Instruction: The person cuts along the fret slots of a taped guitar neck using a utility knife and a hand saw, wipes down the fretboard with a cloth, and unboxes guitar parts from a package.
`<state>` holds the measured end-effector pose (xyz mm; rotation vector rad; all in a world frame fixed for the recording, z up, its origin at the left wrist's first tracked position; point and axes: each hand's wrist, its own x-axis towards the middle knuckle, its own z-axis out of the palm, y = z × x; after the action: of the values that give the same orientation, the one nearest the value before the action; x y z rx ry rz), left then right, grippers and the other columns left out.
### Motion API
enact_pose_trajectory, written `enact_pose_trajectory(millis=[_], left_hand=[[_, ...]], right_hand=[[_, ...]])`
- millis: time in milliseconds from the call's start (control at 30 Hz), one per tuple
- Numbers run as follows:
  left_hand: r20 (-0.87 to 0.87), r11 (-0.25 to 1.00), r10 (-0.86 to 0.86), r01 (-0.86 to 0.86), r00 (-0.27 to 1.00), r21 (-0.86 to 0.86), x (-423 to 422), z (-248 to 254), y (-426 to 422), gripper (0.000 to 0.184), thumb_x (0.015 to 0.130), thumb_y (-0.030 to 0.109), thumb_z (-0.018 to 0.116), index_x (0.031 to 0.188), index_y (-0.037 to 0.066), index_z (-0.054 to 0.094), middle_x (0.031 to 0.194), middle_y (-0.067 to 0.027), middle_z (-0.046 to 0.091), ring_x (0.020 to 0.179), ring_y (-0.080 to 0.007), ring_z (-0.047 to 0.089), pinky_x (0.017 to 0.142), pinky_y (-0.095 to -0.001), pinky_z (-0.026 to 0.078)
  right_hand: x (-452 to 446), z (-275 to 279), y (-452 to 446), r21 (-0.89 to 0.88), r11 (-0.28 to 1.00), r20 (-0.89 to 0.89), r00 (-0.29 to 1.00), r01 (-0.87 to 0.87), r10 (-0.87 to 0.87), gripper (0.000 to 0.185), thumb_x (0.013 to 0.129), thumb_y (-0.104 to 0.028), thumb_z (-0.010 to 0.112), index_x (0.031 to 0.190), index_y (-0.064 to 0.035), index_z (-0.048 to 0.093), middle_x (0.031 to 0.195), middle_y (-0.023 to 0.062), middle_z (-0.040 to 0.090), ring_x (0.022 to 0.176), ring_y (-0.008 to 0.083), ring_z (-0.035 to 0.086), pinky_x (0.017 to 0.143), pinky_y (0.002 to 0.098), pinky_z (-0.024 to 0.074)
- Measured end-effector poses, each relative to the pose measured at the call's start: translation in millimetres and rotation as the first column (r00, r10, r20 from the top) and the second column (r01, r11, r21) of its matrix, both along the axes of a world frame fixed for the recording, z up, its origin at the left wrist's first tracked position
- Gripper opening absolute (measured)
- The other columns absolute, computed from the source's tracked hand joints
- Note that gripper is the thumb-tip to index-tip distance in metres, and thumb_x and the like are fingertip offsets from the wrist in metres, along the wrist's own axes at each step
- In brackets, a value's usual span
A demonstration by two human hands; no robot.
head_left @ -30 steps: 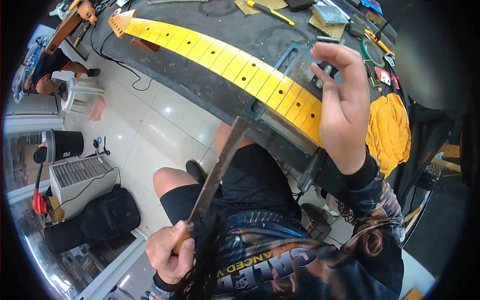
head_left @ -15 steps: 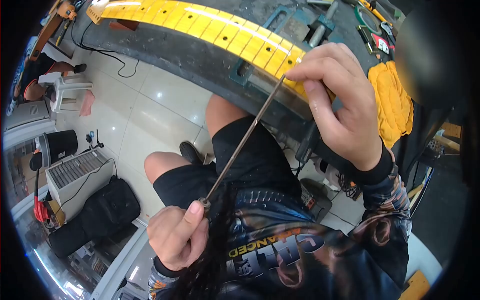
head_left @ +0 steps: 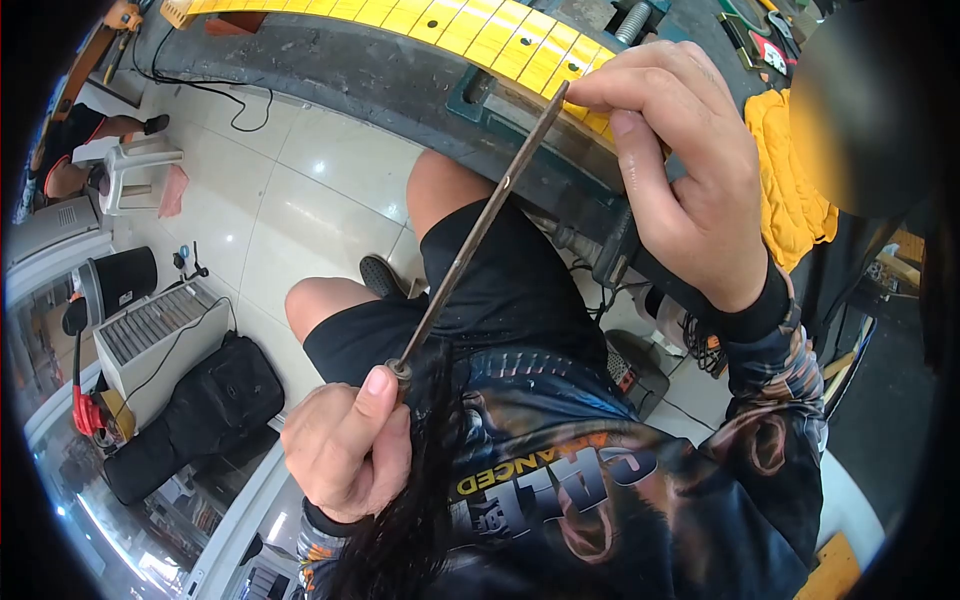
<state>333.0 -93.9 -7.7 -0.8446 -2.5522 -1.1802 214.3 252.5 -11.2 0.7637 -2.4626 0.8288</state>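
A long, thin metal file (head_left: 478, 232) runs slantwise between my two hands, across the bench edge. My left hand (head_left: 350, 440) is closed round its handle end, thumb lying along the collar; most of the handle is hidden in the fist. At the far end, my right hand (head_left: 685, 165) pinches the tip between fingers and thumb. Just beyond that tip lies a glossy yellow guitar neck (head_left: 490, 38) with fret lines and dark dot inlays. The right fingers cover part of the neck's near end; whether the file touches it I cannot tell.
The neck rests over a dark workbench (head_left: 330, 60) with a blue-green vise (head_left: 470, 95). A yellow cloth (head_left: 785, 185) lies right of my right hand. On the floor side are a black guitar case (head_left: 200, 420), a white stool (head_left: 140, 180) and another person's leg (head_left: 125, 132).
The bench and neck have shifted up in view. The file appears turned slightly, showing a broader face near its tip. My left hand has moved a little left; both grips stay the same.
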Motion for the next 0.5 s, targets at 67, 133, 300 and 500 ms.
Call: enact_pose_trajectory(millis=[67,133,300,500], left_hand=[[-0.001,1.0,0.001,-0.001,1.0,-0.013,0.4,0.7,0.4,0.053,0.083,-0.018,0.073,0.135,-0.01,0.074,0.075,-0.0102,0.071,0.056,-0.0171,0.058,0.061,-0.029,0.047],[0.002,1.0,0.007,-0.007,1.0,-0.022,0.9,1.4,0.6,0.053,0.083,-0.019,0.074,0.135,-0.01,0.074,0.077,-0.0105,0.072,0.057,-0.0167,0.058,0.061,-0.0287,0.047],[0.004,1.0,0.01,-0.01,1.0,-0.015,0.8,1.0,1.6,0.053,0.084,-0.018,0.074,0.136,-0.009,0.074,0.079,-0.0118,0.074,0.057,-0.0164,0.059,0.061,-0.0286,0.047],[0.028,0.999,0.003,-0.002,1.0,-0.039,-1.3,6.1,3.4,0.054,0.083,-0.019,0.074,0.136,-0.008,0.074,0.08,-0.013,0.075,0.059,-0.016,0.06,0.062,-0.0278,0.047]], right_hand=[[0.4,-0.6,0.9,0.002,1.0,-0.003,1.0,-0.001,0.001,0.029,0.098,0.014,0.063,0.118,0.0005,0.079,0.111,0.0158,0.075,0.1,0.032,0.067,0.09,0.0396,0.0512],[-0.1,-0.8,2.2,0.005,1.0,-0.008,1.0,-0.001,0.001,0.029,0.098,0.014,0.063,0.118,0.0007,0.079,0.112,0.0158,0.075,0.1,0.0321,0.067,0.091,0.0396,0.0512],[-2.2,-1.5,4.2,0.016,1.0,-0.034,0.999,-0.027,0.027,0.03,0.097,0.015,0.062,0.118,0.0012,0.079,0.113,0.0158,0.076,0.102,0.0328,0.068,0.092,0.0396,0.0518],[-1.6,-2.2,3.4,-0.006,1.0,-0.028,1.0,0.0,-0.001,0.029,0.099,0.015,0.06,0.115,0.0008,0.079,0.111,0.0153,0.076,0.1,0.0323,0.068,0.093,0.0388,0.0525]])
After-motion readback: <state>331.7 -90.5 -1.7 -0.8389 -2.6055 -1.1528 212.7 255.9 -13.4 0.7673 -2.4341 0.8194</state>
